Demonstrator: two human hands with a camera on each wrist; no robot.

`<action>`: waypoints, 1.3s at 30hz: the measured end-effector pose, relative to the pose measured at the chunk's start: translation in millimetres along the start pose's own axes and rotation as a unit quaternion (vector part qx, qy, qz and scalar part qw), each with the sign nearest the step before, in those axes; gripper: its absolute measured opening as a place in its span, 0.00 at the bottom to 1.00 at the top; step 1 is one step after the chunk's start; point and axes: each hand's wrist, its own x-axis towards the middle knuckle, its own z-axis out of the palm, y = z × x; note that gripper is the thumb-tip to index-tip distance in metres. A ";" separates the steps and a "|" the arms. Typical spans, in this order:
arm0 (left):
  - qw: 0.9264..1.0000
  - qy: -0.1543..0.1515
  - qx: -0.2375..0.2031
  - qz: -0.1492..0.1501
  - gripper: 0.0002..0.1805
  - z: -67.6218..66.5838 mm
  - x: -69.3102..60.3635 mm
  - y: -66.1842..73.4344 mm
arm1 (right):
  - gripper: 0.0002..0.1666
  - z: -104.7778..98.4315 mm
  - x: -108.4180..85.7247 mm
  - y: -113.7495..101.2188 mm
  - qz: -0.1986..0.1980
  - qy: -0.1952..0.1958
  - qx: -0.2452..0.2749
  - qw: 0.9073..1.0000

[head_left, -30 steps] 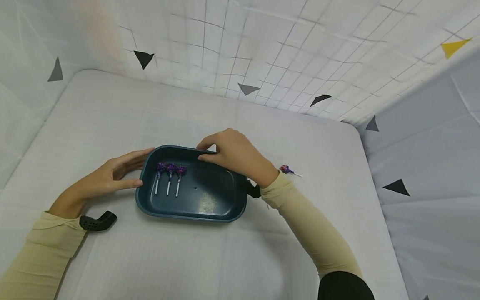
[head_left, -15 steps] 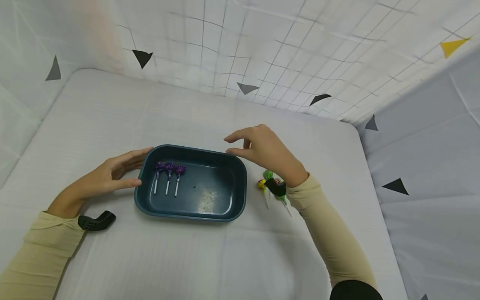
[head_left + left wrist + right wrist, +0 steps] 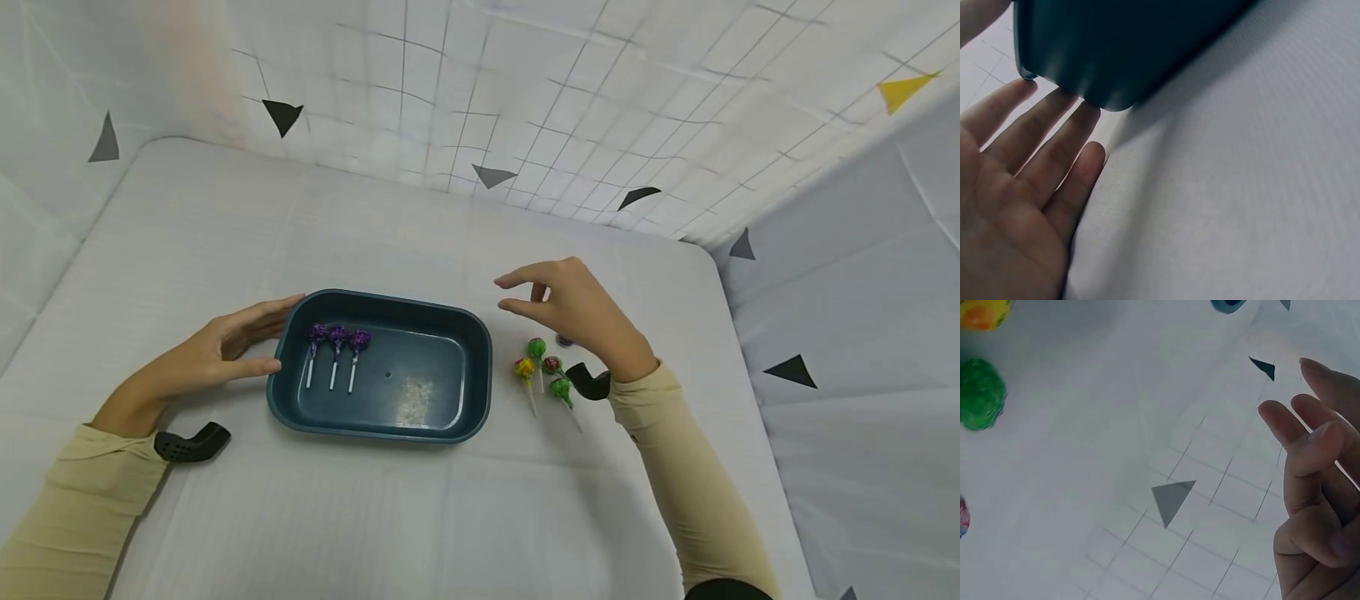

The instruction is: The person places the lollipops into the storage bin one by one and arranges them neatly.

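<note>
A dark teal tray [image 3: 435, 383] lies on the white surface. Three purple-wrapped lollipops [image 3: 337, 337] stand side by side in its left part, sticks toward the person. Against the tray's left end rests my left hand [image 3: 225, 354], fingers extended and thumb at the rim; in the left wrist view its fingertips [image 3: 1088, 112] touch the tray's outer wall. My right hand [image 3: 570, 300] hovers right of the tray, holding nothing, fingers loosely bent. Below it lie two green lollipops [image 3: 536, 348], a yellow one [image 3: 524, 368] and a red one [image 3: 552, 365]. Another lollipop [image 3: 564, 341] is mostly hidden by the hand.
White cloth [image 3: 375, 517] covers the table. A white gridded curtain [image 3: 525, 100] with dark triangular marks rises at the back, and plain white sheets hang on the left and right sides.
My right hand has moved from the tray's far rim out to the right, uncovering the loose lollipops. The left hand stays at the tray's left end; the purple lollipops have not moved.
</note>
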 end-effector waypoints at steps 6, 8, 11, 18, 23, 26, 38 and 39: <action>1.000 0.004 0.000 -0.012 0.46 0.4 -0.5 -0.7 | 0.18 -1.4 -9.7 14.8 0.003 0.015 -0.017 1.000; 1.000 0.005 -0.001 -0.013 0.46 0.6 -0.3 -0.8 | 0.18 -1.6 -12.6 19.8 0.004 0.016 -0.022 1.000; 1.000 0.004 -0.002 -0.010 0.46 0.8 -0.1 -1.2 | 0.18 -1.7 -17.3 27.5 0.017 0.008 -0.025 1.000; 1.000 0.005 -0.001 -0.011 0.46 1.2 -0.1 -0.7 | 0.18 -1.8 -28.7 48.0 0.045 0.007 -0.038 0.998; 1.000 0.005 0.002 -0.013 0.46 1.0 -0.1 0.2 | 0.18 0.2 -34.5 60.5 0.062 0.004 -0.038 0.997; 1.000 0.005 0.004 -0.014 0.46 0.6 -0.8 -0.3 | 0.19 2.1 -37.9 66.0 0.084 -0.005 -0.029 0.996; 1.000 0.004 -0.005 -0.008 0.46 0.9 -0.6 -1.1 | 0.19 13.9 -46.8 89.5 0.113 -0.018 -0.023 0.993; 1.000 0.003 -0.005 -0.007 0.46 0.8 -0.6 -0.8 | 0.19 15.3 -47.1 91.5 0.117 -0.019 -0.022 0.993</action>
